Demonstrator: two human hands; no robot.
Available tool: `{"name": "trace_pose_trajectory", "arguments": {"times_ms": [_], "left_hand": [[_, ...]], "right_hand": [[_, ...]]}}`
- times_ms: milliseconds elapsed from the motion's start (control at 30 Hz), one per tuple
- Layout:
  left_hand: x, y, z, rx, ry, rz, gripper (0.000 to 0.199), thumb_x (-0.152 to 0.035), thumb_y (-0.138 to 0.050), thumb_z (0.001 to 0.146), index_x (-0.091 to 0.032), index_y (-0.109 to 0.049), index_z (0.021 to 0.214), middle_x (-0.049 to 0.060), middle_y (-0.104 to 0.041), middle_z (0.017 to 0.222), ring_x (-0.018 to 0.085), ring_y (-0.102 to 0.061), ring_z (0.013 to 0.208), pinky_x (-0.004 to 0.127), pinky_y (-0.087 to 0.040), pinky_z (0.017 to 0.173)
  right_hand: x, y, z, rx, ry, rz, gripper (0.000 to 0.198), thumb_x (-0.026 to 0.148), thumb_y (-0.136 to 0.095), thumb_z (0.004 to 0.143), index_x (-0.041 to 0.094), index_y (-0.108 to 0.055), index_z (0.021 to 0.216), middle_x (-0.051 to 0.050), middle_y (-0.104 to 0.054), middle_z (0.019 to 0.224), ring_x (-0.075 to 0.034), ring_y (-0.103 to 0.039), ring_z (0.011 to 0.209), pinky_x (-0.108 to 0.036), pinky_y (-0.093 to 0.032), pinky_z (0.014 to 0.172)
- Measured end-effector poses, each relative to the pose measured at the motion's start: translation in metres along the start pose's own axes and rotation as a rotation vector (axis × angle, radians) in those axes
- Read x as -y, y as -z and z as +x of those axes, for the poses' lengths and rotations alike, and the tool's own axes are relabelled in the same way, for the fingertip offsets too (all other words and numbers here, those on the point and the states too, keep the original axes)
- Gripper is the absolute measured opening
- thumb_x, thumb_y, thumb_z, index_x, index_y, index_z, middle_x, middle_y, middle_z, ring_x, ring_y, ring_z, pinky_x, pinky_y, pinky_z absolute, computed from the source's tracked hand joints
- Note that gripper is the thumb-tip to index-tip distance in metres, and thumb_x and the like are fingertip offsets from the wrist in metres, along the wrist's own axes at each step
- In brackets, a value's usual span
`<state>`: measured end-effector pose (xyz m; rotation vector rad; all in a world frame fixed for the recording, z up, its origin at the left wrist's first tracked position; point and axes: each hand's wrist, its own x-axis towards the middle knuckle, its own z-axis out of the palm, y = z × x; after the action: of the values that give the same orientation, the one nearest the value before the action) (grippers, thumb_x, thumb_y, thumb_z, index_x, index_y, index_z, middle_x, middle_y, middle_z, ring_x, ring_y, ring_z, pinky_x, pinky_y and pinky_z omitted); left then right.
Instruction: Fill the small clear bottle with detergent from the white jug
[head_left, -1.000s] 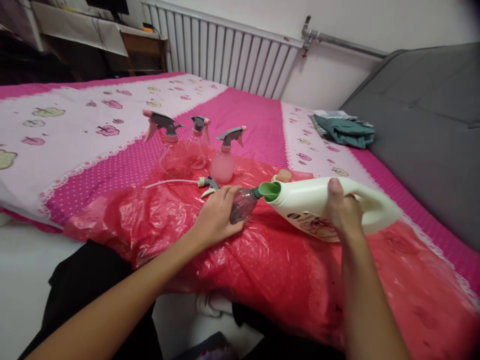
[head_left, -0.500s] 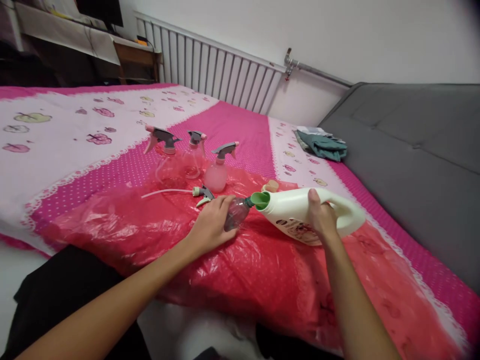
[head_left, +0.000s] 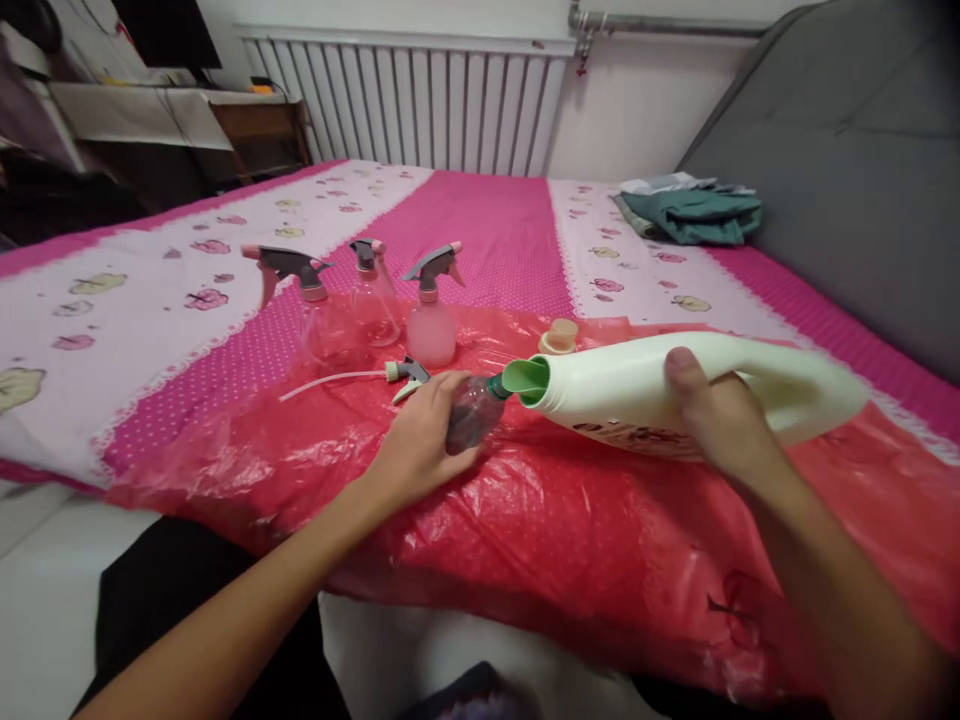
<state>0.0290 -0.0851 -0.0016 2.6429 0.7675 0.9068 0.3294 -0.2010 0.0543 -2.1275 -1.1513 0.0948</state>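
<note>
The left hand [head_left: 426,428] curls around the clear bottle [head_left: 471,412] at centre; the right hand [head_left: 712,408] grips the white jug [head_left: 615,382] at the bottle's three o'clock. Over-tipping the jug, or misaligning its green spout [head_left: 529,378] with the bottle's neck, could spill contents onto the red sheet [head_left: 555,530] at six o'clock.

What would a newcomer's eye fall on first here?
Probably the large pale-green plastic jug in the right hand, its green spout at the mouth of the small see-through plastic bottle in the left hand. Next, the shiny red plastic sheet beneath them, then three grey-topped clear plastic spray bottles beyond the left hand.
</note>
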Motion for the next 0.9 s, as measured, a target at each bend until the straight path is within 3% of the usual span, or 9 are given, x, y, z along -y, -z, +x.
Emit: {"name": "trace_pose_trajectory", "arguments": {"times_ms": [133,333,667,900], "left_hand": [[0.0,0.002,0.0,0.014,-0.018,0.023,0.08,-0.032,-0.075,0.083,-0.026,-0.029,0.148,0.016,-0.055,0.141,0.034,-0.057,0.13,0.054,-0.051,0.107],[0.002,0.006,0.002,0.049,0.008,0.028,0.078,-0.034,-0.073,0.087,-0.024,-0.029,0.15,0.017,-0.054,0.142,0.034,-0.056,0.132,0.056,-0.05,0.108],[0.001,0.0,0.0,0.004,-0.01,0.045,0.083,-0.038,-0.078,0.083,-0.024,-0.031,0.151,0.017,-0.053,0.144,0.034,-0.056,0.132,0.054,-0.048,0.111],[-0.002,0.003,-0.001,-0.021,-0.054,0.056,0.082,-0.037,-0.076,0.085,-0.024,-0.031,0.152,0.017,-0.054,0.144,0.035,-0.055,0.133,0.056,-0.048,0.111]], "right_hand": [[0.013,0.002,-0.001,-0.003,-0.076,-0.026,0.101,0.09,-0.018,0.073,0.012,-0.064,0.118,-0.027,-0.067,0.126,-0.05,-0.055,0.13,-0.063,-0.039,0.11],[0.021,0.005,0.0,0.023,-0.028,-0.019,0.085,0.083,-0.022,0.075,0.017,-0.067,0.104,-0.023,-0.071,0.116,-0.048,-0.06,0.123,-0.062,-0.043,0.105],[0.012,0.006,0.004,-0.039,0.079,-0.019,0.09,0.091,-0.04,0.068,0.019,-0.069,0.113,-0.02,-0.071,0.12,-0.05,-0.06,0.122,-0.067,-0.043,0.102],[0.007,0.013,0.001,0.004,0.164,0.118,0.069,0.083,-0.057,0.073,0.023,-0.073,0.104,-0.013,-0.074,0.111,-0.04,-0.067,0.108,-0.061,-0.05,0.096]]}}
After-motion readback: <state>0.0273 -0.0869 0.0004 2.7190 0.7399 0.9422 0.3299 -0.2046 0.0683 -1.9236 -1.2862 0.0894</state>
